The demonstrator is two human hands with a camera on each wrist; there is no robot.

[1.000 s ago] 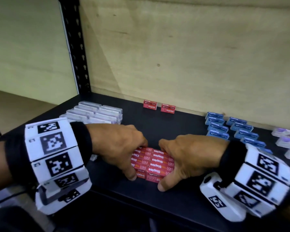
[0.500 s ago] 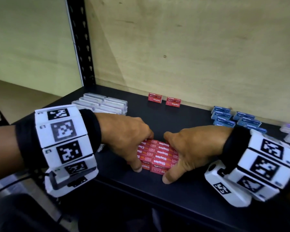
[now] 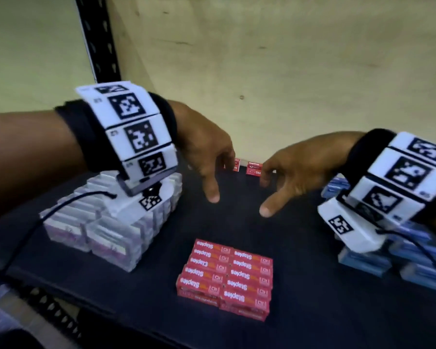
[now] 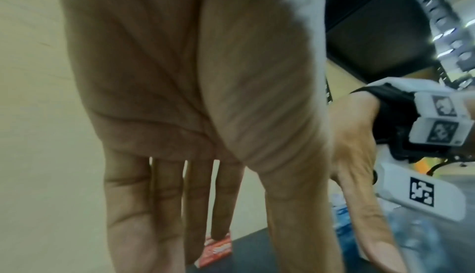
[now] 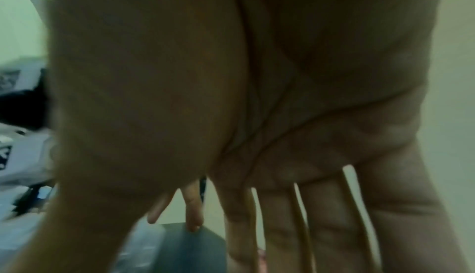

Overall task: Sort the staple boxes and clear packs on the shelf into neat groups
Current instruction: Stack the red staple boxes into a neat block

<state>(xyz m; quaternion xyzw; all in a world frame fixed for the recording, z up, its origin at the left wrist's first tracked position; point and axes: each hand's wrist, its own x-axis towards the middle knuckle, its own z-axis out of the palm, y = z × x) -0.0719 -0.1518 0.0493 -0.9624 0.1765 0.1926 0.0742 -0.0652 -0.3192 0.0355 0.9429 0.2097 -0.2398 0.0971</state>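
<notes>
A tidy block of red staple boxes (image 3: 225,275) lies near the front of the black shelf (image 3: 295,250). Two more red staple boxes (image 3: 253,169) stand at the back by the wall; one of them (image 4: 218,250) shows under my left fingertips in the left wrist view. My left hand (image 3: 212,170) hovers over the back of the shelf with fingers extended and empty. My right hand (image 3: 285,180) is beside it, fingers straight and spread, close to the right back box, holding nothing. Clear packs (image 3: 116,222) are stacked at the left. Blue staple boxes (image 3: 378,258) sit at the right.
A wooden back panel (image 3: 287,71) closes the shelf behind the boxes. A black perforated upright (image 3: 98,41) stands at the back left corner. Cables from both wrist cameras hang over the clear packs and the blue boxes.
Both hands let go of the red block and moved up and back towards the two red boxes at the wall. The head view swung closer and lower over the shelf.
</notes>
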